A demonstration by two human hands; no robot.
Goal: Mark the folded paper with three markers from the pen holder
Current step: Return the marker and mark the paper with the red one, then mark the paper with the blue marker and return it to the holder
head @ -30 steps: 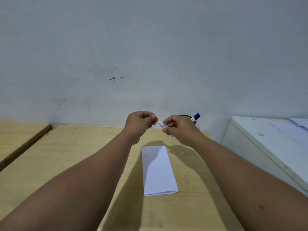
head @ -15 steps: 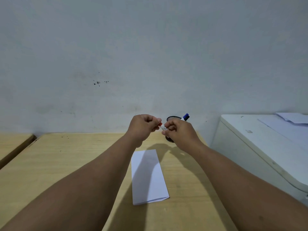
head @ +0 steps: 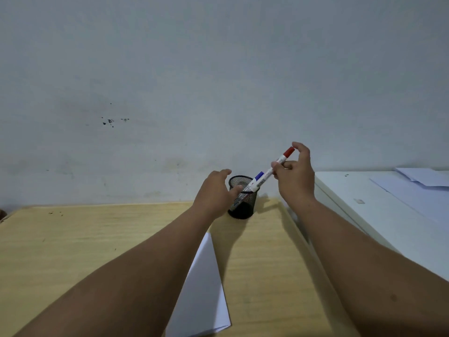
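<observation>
A black mesh pen holder (head: pixel 245 205) stands at the back of the wooden table, near the wall. My right hand (head: pixel 295 177) pinches a white marker with a red cap (head: pixel 272 169), tilted, its lower end resting on the holder's rim. A marker with a blue cap (head: pixel 258 176) stands in the holder beside it. My left hand (head: pixel 215 195) touches the holder's left side, fingers spread around it. The folded white paper (head: pixel 204 288) lies on the table in front, partly hidden by my left forearm.
The wooden table (head: pixel 73 244) ends at a pale wall behind. A white cabinet top (head: pixel 379 210) with loose paper sheets (head: pixel 422 178) adjoins the table's right edge. A second wooden surface shows at the far left edge.
The red cap is now on the marker. My right hand carried the marker up and right to the holder; my left hand let go and moved to the holder's side.
</observation>
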